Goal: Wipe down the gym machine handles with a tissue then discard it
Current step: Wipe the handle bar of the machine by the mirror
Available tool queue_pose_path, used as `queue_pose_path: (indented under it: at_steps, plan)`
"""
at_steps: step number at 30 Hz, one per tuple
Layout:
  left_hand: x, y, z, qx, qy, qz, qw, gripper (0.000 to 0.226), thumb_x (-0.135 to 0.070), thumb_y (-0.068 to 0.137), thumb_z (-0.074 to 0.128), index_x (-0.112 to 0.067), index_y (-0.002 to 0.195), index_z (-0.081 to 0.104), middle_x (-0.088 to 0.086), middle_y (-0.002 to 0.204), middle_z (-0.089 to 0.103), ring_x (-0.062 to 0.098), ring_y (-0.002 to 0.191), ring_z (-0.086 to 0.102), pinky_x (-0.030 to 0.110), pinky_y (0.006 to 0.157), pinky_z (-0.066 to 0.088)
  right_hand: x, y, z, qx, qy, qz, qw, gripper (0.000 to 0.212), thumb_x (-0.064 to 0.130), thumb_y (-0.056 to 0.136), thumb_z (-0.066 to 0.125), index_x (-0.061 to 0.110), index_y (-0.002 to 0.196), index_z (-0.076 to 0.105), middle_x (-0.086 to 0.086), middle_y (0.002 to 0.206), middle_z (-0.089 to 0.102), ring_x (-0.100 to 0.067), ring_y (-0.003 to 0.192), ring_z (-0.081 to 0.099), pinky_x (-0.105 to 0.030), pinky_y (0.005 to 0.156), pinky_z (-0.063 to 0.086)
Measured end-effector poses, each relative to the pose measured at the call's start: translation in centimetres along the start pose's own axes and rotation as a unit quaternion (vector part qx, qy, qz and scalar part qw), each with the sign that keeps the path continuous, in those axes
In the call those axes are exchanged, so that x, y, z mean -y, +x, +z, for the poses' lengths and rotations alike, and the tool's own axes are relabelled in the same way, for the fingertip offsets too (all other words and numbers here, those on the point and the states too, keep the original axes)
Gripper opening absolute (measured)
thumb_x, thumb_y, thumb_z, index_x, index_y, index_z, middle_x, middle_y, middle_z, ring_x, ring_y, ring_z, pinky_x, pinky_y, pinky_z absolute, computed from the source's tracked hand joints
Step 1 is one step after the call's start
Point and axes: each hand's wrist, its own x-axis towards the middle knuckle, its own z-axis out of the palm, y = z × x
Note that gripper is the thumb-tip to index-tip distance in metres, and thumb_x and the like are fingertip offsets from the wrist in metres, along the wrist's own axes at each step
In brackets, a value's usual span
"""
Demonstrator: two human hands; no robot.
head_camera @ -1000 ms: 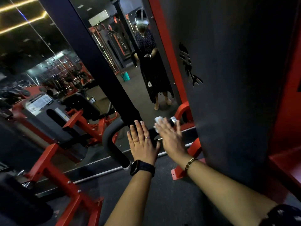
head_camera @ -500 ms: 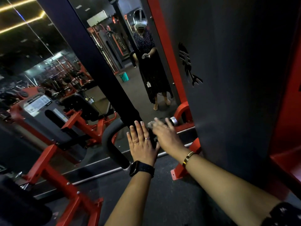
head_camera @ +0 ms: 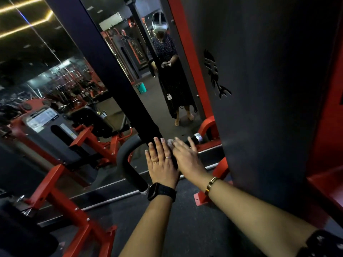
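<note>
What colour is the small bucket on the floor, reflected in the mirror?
The bucket is teal green, seen best in the head view's mirror reflection.

Dim gym, glowing ceiling strips (head_camera: 24,19), wide-angle edge warping

The single wide-angle view sits on the person's head and looks forward and down along both forearms, near enough that the left hand (head_camera: 162,165) and right hand (head_camera: 186,157) on the black handle (head_camera: 128,164) lie at its centre. It faces a wall mirror (head_camera: 148,108), where the reflected headset (head_camera: 160,25) appears, with a dark machine panel (head_camera: 269,99) close on the right.
</note>
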Motion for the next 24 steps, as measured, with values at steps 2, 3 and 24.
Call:
queue_pose_path:
  at_steps: [2, 3, 24]
  plan:
    - [0.0, 0.1, -0.1, 0.0, -0.007, -0.003, 1.0, 0.105, -0.039, 0.079, 0.06, -0.005, 0.153, -0.007, 0.012, 0.16, -0.018, 0.029, 0.148, -0.013, 0.045, 0.121, -0.001, -1.2, -1.1, 0.6, -0.003, -0.002, -0.053, 0.999, 0.046, 0.011, 0.084, 0.04, 0.007, 0.124, 0.061, -0.006, 0.136, 0.056, -0.021, 0.129, 0.05, -0.046, 0.112, 0.019]
    - [0.0, 0.1, -0.1, 0.007, -0.01, -0.003, 1.0, 0.111, -0.044, 0.076, 0.063, -0.006, 0.153, -0.007, 0.011, 0.16, -0.017, 0.028, 0.148, -0.013, 0.044, 0.121, -0.002, -2.4, -1.6, 0.6, -0.012, -0.014, -0.081, 0.997, 0.047, 0.008, 0.084, 0.041, 0.009, 0.129, 0.058, -0.005, 0.141, 0.051, -0.02, 0.132, 0.045, -0.046, 0.112, 0.019]
    - [-0.3, 0.2, 0.1, 0.03, -0.023, -0.014, 0.999, 0.146, -0.045, 0.051, 0.086, -0.005, 0.152, -0.011, 0.011, 0.159, -0.021, 0.028, 0.148, -0.017, 0.042, 0.12, -0.004, -6.4, -3.5, 0.5, -0.057, -0.038, 0.045, 0.997, 0.074, -0.002, 0.079, 0.031, 0.025, 0.148, 0.027, 0.01, 0.157, 0.02, -0.011, 0.145, 0.019, -0.043, 0.115, 0.011]
